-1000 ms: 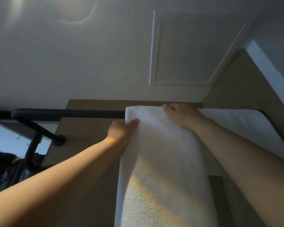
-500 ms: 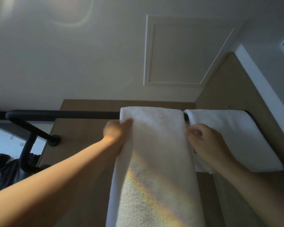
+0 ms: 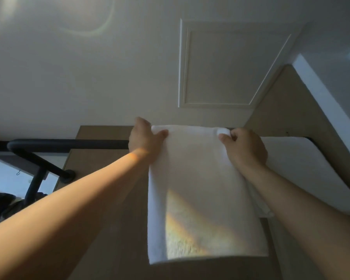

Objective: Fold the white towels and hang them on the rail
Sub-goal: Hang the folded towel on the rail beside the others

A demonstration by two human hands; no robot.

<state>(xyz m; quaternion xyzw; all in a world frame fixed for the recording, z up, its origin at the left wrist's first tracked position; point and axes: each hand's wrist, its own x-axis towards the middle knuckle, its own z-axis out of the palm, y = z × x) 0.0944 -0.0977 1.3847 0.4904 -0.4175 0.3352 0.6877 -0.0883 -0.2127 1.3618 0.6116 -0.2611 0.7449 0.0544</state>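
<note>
A folded white towel (image 3: 202, 190) hangs over the black rail (image 3: 69, 144), seen from below. My left hand (image 3: 144, 141) grips the towel's top left corner at the rail. Over at the top right corner, my right hand (image 3: 243, 146) pinches the towel's edge. A second white towel (image 3: 303, 170) hangs on the same rail just to the right, partly hidden behind my right arm. The rail is hidden where the towels cover it.
The rail's black bracket (image 3: 66, 175) bends down to a wooden wall panel (image 3: 101, 158) at the left. A ceiling hatch (image 3: 226, 65) is overhead. A wooden side wall (image 3: 291, 102) closes the right. Dark items (image 3: 0, 205) sit at the lower left.
My right hand moved from the towel's right side up to its top right corner. My left hand shifted up onto the top left corner. The towel's lower edge now shows.
</note>
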